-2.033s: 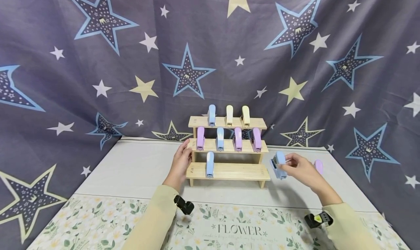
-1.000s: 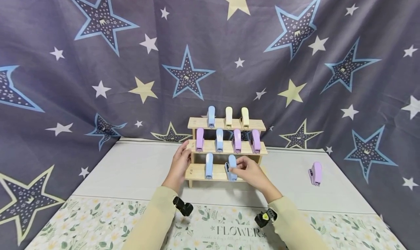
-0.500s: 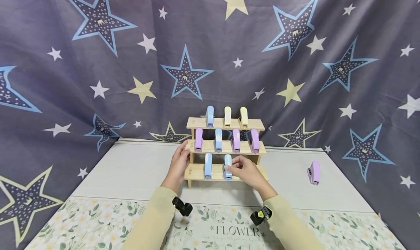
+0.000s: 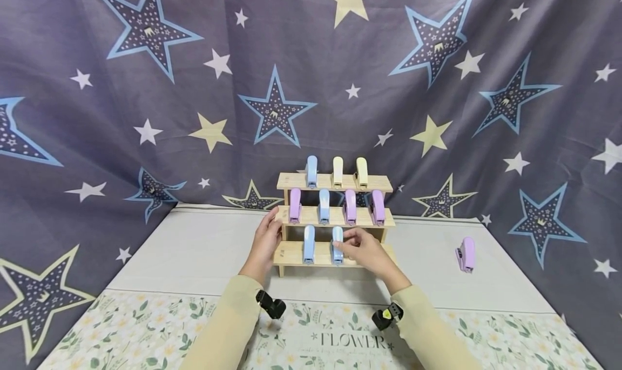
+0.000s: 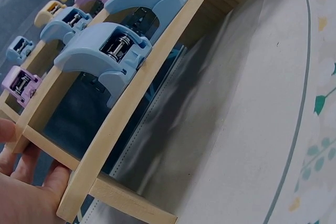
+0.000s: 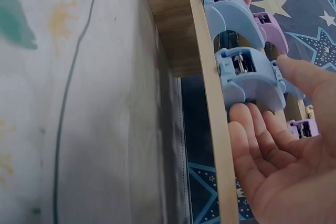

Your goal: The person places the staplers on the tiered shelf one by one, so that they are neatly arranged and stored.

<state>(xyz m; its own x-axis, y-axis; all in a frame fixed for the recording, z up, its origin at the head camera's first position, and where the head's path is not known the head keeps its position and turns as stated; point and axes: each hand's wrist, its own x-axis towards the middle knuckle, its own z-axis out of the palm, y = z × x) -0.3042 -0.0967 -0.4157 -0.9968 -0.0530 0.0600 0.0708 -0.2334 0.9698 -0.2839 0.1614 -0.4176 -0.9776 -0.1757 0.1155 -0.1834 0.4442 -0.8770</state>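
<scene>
A three-tier wooden display stand (image 4: 286, 255) holds small staplers in blue, purple and yellow. My left hand (image 4: 266, 237) grips the stand's left side at the middle tier; in the left wrist view, its fingers (image 5: 26, 166) wrap the wooden end. On the bottom tier, a light blue stapler (image 4: 337, 240) stands upright, and my right hand (image 4: 363, 250) holds it between thumb and fingers. In the right wrist view, the fingertips (image 6: 242, 113) touch that stapler's side. To its left, apart from it, stands another blue stapler (image 4: 309, 243).
The middle tier carries purple staplers (image 4: 350, 205) and a blue one (image 4: 324, 205). A blue stapler (image 4: 312, 170) and two yellow staplers (image 4: 337, 170) stand on the top tier. One purple stapler (image 4: 467, 254) stands on the white tabletop at right. A star-printed curtain (image 4: 194, 89) hangs behind.
My right hand has brought the blue stapler from right of the stand onto the bottom tier, where it has straightened to face forward. My left hand has stayed on the stand.
</scene>
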